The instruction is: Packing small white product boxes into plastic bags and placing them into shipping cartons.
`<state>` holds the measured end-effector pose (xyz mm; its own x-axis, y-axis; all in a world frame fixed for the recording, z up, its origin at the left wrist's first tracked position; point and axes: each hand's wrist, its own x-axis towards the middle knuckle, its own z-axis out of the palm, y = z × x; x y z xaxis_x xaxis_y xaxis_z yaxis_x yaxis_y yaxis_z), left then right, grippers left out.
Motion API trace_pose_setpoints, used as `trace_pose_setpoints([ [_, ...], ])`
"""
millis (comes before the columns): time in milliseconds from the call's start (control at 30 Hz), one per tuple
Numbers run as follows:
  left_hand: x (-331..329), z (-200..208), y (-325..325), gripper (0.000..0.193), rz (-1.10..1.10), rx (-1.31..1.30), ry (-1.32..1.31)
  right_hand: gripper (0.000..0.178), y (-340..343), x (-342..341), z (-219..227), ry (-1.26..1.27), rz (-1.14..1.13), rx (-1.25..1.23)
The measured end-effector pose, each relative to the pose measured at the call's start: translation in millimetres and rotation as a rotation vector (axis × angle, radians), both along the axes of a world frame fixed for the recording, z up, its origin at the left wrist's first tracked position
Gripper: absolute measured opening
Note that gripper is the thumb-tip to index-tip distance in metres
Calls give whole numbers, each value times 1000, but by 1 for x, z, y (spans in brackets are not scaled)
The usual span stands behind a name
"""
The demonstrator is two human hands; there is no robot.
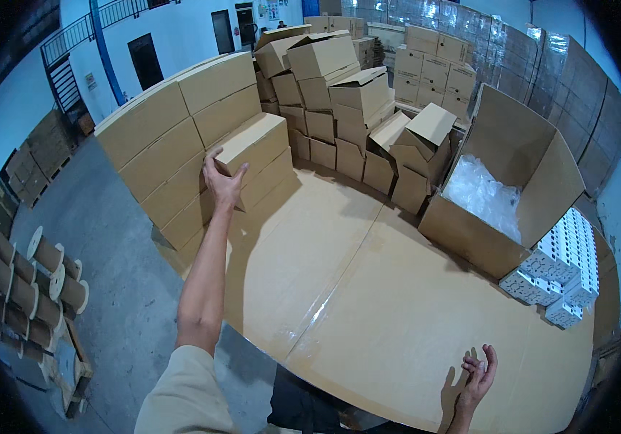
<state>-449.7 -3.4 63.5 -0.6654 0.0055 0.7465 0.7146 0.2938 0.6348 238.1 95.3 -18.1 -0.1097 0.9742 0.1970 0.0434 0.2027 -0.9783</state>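
My left hand (pixel 224 181) reaches out to a closed brown cardboard box (pixel 256 139) at the top of the lower row beside a stack. Its fingers and thumb are spread around the near end of that box, gripping it. The box lies flat on similar ones, against the taller stack of closed boxes (pixel 158 116) on the table's left side. My right hand (pixel 478 377) is over the near right part of the cardboard-covered table (pixel 368 289), fingers loosely bent and apart, with nothing in it.
Open-flapped cardboard boxes (pixel 361 108) are piled along the far edge. On the right stand a large open carton (pixel 470 231) with clear plastic bags (pixel 480 188) inside and a stack of white perforated pieces (pixel 560 260). Cable spools (pixel 46 289) sit on the floor at left.
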Motion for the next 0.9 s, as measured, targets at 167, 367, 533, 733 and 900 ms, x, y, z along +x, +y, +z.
trace_pose_setpoints([
  [167, 13, -4, 11, 68, 10, -23, -38, 43, 0, 2, 1, -19, -18, -24],
  [367, 10, -6, 6, 55, 138, -82, 176, 43, 1, 2, -1, 1, -3, -31],
  [533, 19, 24, 9, 64, 312, -622, 458, 44, 2, 4, -4, -22, -8, 6],
  [733, 2, 46, 38, 62, 229, -947, 277, 44, 0, 3, -2, -19, 13, 30],
  [900, 1, 30, 52, 53, 381, -955, 349, 44, -2, 3, 1, 10, -6, -15],
])
